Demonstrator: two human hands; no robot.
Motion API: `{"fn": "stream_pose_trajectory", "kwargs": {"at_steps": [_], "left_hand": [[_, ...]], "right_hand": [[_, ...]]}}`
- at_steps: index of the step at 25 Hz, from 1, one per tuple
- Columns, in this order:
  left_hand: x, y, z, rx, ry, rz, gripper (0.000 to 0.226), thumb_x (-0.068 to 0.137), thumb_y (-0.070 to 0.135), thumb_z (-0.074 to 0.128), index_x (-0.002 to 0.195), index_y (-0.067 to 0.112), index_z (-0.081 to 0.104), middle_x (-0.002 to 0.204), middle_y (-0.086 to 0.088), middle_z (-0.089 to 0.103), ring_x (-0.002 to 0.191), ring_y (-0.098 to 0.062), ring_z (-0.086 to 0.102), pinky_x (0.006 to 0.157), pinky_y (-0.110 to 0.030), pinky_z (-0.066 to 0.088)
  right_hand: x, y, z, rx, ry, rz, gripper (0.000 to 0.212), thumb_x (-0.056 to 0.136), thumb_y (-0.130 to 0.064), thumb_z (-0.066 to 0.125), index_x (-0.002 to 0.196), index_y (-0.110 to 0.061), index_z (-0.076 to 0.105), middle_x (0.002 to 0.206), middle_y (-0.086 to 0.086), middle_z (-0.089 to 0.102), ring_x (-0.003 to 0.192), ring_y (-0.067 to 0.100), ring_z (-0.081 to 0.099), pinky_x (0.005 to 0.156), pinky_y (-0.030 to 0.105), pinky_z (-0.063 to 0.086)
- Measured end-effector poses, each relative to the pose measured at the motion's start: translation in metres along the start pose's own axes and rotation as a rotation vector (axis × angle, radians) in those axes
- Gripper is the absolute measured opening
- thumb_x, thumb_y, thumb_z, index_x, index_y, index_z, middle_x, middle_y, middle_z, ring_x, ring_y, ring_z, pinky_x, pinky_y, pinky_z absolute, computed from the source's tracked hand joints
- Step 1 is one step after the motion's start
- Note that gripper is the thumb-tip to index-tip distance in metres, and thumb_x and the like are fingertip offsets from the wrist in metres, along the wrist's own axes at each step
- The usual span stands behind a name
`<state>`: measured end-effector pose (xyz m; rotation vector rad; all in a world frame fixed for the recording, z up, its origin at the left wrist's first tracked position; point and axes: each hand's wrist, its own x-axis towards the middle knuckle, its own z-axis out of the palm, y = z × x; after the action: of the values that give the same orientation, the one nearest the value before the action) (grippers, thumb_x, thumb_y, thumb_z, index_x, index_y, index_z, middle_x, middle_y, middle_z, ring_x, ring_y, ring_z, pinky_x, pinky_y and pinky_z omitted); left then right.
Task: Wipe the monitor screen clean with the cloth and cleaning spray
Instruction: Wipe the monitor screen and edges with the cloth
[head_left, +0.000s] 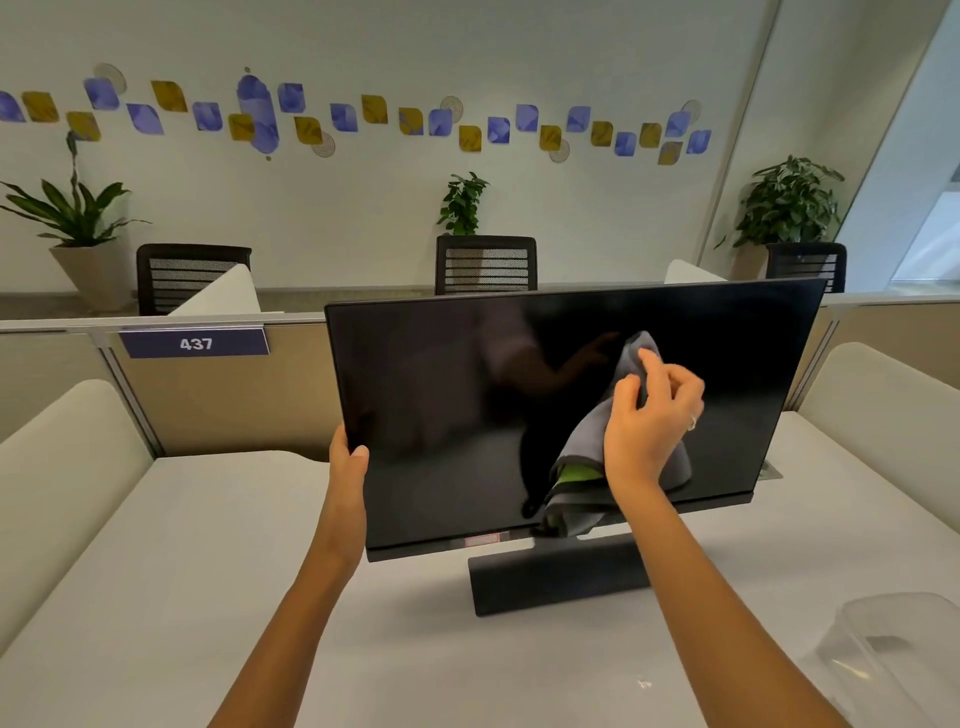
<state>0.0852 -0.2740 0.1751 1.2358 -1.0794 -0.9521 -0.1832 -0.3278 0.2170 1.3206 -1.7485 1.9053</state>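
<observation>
Monitor screen mid-wipe, right hand grip bunching the grey cloth.
Left hand grip clasps the bezel; next, sweep leftward (spray unseen).

A white desk filled the lower part of the view and carried the objects. A dark rectangular monitor base rested flat on its surface near the centre, with the monitor standing above it. A clear plastic container lay on the desk at the near right corner. A small pale speck marked the surface just left of that container. Cream padded side panels bordered the desk on the left and right, and a tan partition closed its far edge.
</observation>
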Motion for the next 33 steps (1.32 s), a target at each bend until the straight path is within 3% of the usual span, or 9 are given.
{"fn": "stream_pose_trajectory", "kwargs": {"at_steps": [6,10,15,18,23,25,28,31,33], "left_hand": [[0.004,-0.002,-0.011,0.009,-0.056,-0.049,0.052,0.1,0.035,0.023,0.149,0.029,0.007,0.158,0.005,0.01,0.144,-0.022,0.013,0.116,-0.045,0.018],[0.006,-0.003,-0.016,-0.002,-0.099,-0.046,0.052,0.099,0.038,0.021,0.149,0.03,0.008,0.158,0.005,0.011,0.144,-0.021,0.015,0.117,-0.047,0.017],[0.003,-0.003,-0.024,-0.057,-0.164,0.03,0.057,0.094,0.046,0.02,0.148,0.03,0.014,0.155,0.008,0.021,0.141,-0.013,0.022,0.116,-0.039,0.021],[0.002,-0.001,-0.025,-0.118,-0.151,0.029,0.048,0.099,0.036,0.016,0.147,0.026,0.021,0.152,0.005,0.029,0.138,-0.016,0.029,0.113,-0.038,0.026],[0.002,0.003,-0.026,-0.146,-0.161,0.042,0.042,0.101,0.033,0.016,0.138,0.03,0.034,0.135,0.009,0.047,0.122,-0.01,0.047,0.095,-0.023,0.039],[0.004,0.003,-0.026,-0.133,-0.17,0.037,0.04,0.101,0.035,0.016,0.136,0.032,0.035,0.131,0.012,0.05,0.119,-0.009,0.05,0.092,-0.02,0.041],[0.006,0.001,-0.026,-0.128,-0.167,0.018,0.036,0.1,0.036,0.015,0.132,0.038,0.032,0.13,0.019,0.045,0.117,-0.006,0.047,0.093,-0.02,0.038],[0.007,-0.001,-0.026,-0.139,-0.174,-0.001,0.039,0.1,0.037,0.015,0.137,0.037,0.027,0.133,0.021,0.039,0.118,-0.004,0.041,0.096,-0.022,0.034],[0.008,-0.001,-0.027,-0.142,-0.176,-0.01,0.042,0.1,0.038,0.014,0.141,0.034,0.025,0.136,0.018,0.036,0.121,-0.004,0.038,0.098,-0.026,0.032]], "right_hand": [[0.008,-0.056,0.022,0.114,0.019,-0.097,0.024,0.09,-0.013,0.053,0.111,-0.011,0.065,0.108,0.011,0.053,0.097,0.023,0.046,0.076,0.025,0.043],[-0.021,-0.108,0.045,0.132,-0.067,-0.307,0.023,0.085,-0.009,0.059,0.105,-0.012,0.069,0.103,0.011,0.057,0.094,0.026,0.048,0.082,0.03,0.04],[-0.071,-0.155,0.062,0.126,-0.238,-0.521,0.022,0.085,-0.012,0.058,0.104,-0.013,0.069,0.102,0.012,0.062,0.095,0.03,0.053,0.079,0.035,0.046],[-0.094,-0.154,0.063,0.077,-0.292,-0.616,0.021,0.086,-0.015,0.056,0.103,-0.014,0.069,0.101,0.009,0.064,0.093,0.029,0.056,0.076,0.033,0.047],[-0.132,-0.108,0.052,-0.055,-0.37,-0.731,0.02,0.087,-0.019,0.057,0.1,-0.015,0.07,0.096,0.008,0.068,0.089,0.025,0.062,0.071,0.031,0.054],[-0.135,-0.089,0.045,-0.074,-0.36,-0.675,0.019,0.087,-0.017,0.055,0.099,-0.013,0.07,0.093,0.009,0.066,0.086,0.023,0.059,0.067,0.028,0.054],[-0.122,-0.073,0.038,-0.073,-0.276,-0.441,0.019,0.087,-0.012,0.057,0.101,-0.008,0.068,0.093,0.011,0.063,0.082,0.023,0.052,0.06,0.031,0.052],[-0.086,-0.069,0.034,0.002,-0.129,-0.188,0.023,0.087,-0.005,0.058,0.109,-0.004,0.064,0.098,0.014,0.057,0.085,0.026,0.051,0.068,0.03,0.047],[-0.056,-0.074,0.033,0.078,-0.053,-0.075,0.027,0.09,-0.007,0.055,0.115,-0.003,0.061,0.102,0.016,0.053,0.09,0.026,0.049,0.075,0.019,0.04]]}}
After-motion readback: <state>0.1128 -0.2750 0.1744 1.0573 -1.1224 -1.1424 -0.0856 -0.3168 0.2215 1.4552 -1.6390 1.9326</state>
